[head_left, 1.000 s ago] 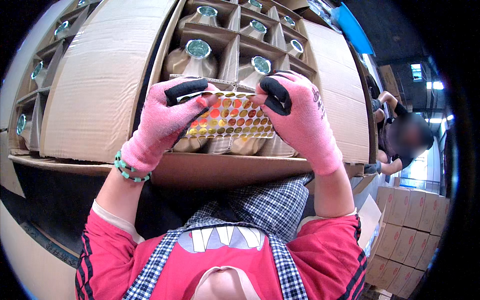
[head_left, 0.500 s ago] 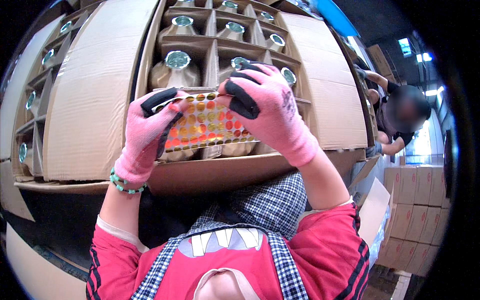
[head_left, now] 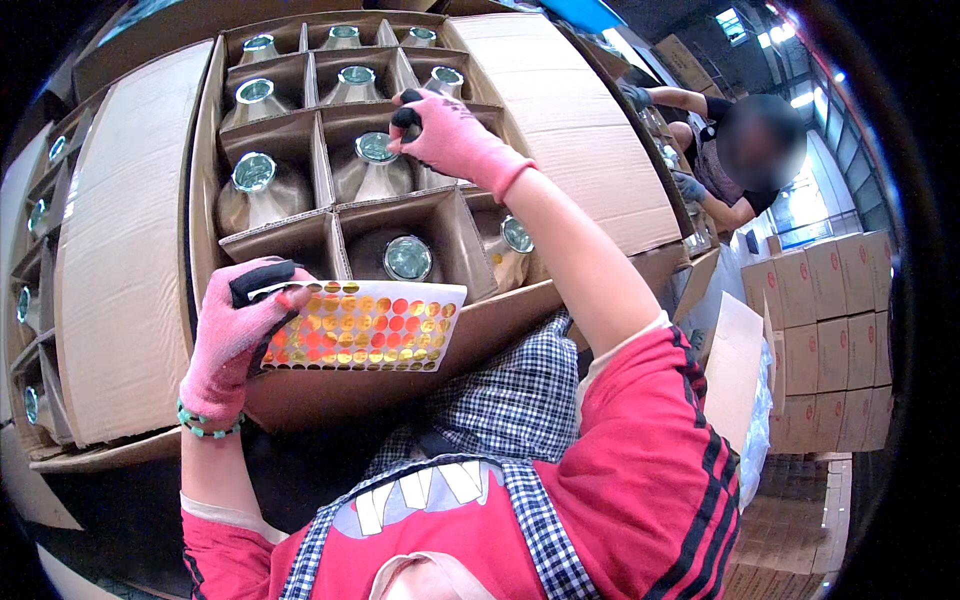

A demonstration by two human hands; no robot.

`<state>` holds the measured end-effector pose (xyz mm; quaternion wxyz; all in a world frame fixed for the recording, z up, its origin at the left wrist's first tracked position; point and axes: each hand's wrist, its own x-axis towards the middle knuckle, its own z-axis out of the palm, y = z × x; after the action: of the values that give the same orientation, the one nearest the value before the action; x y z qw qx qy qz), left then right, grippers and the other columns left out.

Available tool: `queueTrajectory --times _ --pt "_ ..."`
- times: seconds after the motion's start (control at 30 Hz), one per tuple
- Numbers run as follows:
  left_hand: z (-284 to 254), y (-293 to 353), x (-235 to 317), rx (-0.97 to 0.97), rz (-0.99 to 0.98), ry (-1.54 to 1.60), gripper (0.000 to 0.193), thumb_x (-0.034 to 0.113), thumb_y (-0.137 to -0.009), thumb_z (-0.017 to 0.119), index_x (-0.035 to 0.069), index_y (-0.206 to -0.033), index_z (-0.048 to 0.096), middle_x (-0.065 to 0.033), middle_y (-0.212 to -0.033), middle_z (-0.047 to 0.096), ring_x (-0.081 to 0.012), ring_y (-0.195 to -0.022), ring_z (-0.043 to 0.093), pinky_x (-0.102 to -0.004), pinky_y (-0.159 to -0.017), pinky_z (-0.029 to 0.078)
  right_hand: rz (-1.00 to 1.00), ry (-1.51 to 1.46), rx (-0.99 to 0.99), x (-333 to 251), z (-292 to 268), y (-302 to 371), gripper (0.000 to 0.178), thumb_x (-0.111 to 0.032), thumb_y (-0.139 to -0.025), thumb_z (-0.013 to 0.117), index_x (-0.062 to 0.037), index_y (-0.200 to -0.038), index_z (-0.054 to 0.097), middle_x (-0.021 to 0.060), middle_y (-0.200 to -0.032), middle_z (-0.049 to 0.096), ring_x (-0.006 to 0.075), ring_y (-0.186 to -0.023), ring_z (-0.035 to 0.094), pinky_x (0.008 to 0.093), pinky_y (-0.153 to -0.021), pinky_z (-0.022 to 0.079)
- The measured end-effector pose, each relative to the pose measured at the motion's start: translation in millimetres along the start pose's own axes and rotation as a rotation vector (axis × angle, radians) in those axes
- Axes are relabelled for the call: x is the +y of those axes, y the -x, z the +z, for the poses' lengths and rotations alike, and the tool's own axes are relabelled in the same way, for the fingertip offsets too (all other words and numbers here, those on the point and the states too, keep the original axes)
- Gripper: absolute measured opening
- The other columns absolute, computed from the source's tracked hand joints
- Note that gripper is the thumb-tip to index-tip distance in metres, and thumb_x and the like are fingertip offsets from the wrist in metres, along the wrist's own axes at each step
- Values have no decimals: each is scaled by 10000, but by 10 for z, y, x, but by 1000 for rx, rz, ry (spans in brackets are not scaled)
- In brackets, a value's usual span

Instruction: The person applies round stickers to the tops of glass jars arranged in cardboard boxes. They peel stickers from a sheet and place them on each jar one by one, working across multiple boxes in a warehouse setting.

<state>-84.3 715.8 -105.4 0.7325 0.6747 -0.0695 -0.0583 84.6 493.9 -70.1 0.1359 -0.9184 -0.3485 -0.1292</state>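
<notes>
My left hand [head_left: 232,325], in a pink glove with black fingertips, grips the edge of a sheet of round gold and orange stickers [head_left: 365,330]. The sheet is tilted over the near edge of an open cardboard box [head_left: 205,180]. In the box's far middle, my right hand [head_left: 455,140], gloved alike, is pinched beside the mouth of a glass bottle [head_left: 375,175]. Whatever may be between those fingertips is too small to make out. Another glass bottle [head_left: 408,258] stands nearer me, in a compartment behind the sheet.
Cardboard dividers [head_left: 325,155] separate several bottles. Wide box flaps [head_left: 130,240] lie folded out on both sides. Further left is a second box with bottles [head_left: 38,215]. At the right a co-worker [head_left: 745,170] works beside stacked cartons [head_left: 830,320].
My right hand has left the sticker sheet and reached out to a bottle in the box. My left hand keeps the sheet, now lower and further left.
</notes>
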Motion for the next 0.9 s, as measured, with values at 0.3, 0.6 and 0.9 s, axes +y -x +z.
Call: queueTrajectory --times 0.3,0.6,0.9 --pt "-70 13 -33 -85 -77 -7 165 151 -689 639 6 -761 607 3 -678 566 -52 -649 509 -185 -609 413 -15 30 -174 -10 228 -116 125 -122 -638 647 -48 -713 580 126 -1075 510 268 -1000 477 329 -838 383" --pt "-34 88 2 -114 -70 173 132 124 -673 625 7 -732 605 10 -654 550 -40 -621 493 -178 -573 403 -147 401 -557 -332 624 -322 331 -93 -630 561 -35 -956 569 177 -1186 408 354 -1154 314 395 -963 269" --pt "-24 77 17 -30 60 117 177 149 -708 619 -5 -793 608 6 -674 559 -45 -651 494 -181 -590 405 -29 297 30 -353 218 -243 232 -175 -633 647 -57 -815 563 148 -944 530 305 -900 507 384 -769 412"
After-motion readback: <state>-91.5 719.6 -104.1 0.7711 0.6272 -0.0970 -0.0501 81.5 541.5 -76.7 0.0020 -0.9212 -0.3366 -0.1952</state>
